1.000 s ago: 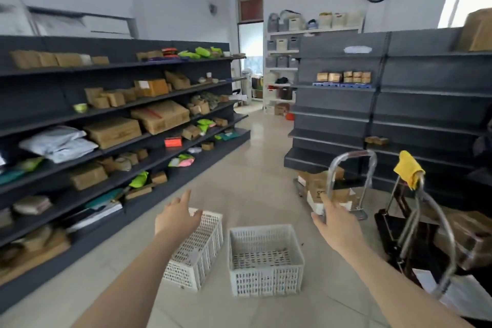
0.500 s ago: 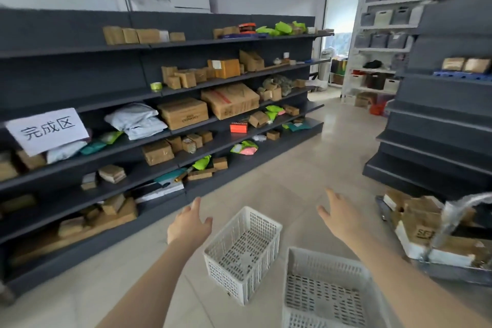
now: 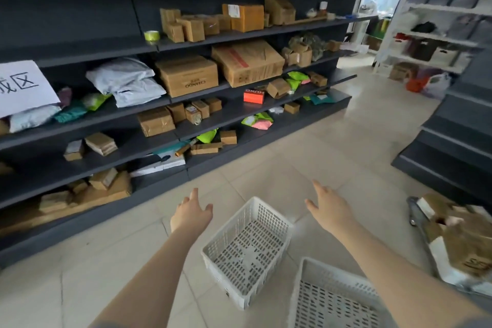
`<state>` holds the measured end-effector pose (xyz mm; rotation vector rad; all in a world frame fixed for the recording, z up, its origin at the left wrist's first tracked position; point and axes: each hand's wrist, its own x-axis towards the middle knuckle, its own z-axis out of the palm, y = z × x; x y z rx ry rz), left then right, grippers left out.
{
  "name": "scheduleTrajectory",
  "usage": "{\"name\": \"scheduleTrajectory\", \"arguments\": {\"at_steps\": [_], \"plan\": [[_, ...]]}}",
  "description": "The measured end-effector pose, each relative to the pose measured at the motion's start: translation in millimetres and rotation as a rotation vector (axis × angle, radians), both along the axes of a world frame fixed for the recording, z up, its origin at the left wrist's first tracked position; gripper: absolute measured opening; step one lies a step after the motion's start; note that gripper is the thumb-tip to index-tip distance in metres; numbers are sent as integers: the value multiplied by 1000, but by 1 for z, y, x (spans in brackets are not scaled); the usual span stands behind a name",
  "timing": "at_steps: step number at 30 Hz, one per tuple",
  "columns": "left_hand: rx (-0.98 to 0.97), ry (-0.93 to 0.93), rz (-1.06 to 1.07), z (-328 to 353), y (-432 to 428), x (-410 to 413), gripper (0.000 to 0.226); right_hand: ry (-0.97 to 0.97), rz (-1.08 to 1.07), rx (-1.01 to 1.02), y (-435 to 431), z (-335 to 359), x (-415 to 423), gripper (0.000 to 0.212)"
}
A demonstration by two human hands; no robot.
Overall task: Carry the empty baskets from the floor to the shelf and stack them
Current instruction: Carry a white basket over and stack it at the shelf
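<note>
Two empty white perforated plastic baskets stand on the tiled floor. The nearer-left basket lies between my arms. The second basket is at the bottom right, partly cut off by the frame edge and crossed by my right forearm. My left hand hovers open just left of the first basket's far rim, not touching it. My right hand hovers open to the right of that rim, fingers spread. The dark shelf unit fills the left and centre.
The shelves hold cardboard boxes, grey mailer bags and a white paper sign. A trolley with cardboard boxes stands at the right. Another dark shelf base sits at the far right. Tiled floor runs between them.
The view has swung left and down toward the shelf, so the baskets now sit lower right. Both hands stay open above the left basket, holding nothing.
</note>
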<state>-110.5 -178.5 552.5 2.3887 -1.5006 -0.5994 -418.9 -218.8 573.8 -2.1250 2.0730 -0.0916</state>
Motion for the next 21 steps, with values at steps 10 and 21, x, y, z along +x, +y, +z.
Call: {"name": "scheduleTrajectory", "arguments": {"at_steps": [10, 21], "plan": [[157, 104, 118, -75, -141, 1, 64, -19, 37, 136, -167, -67, 21, 60], [429, 245, 608, -263, -175, 13, 70, -61, 177, 495, -305, -261, 59, 57]]}}
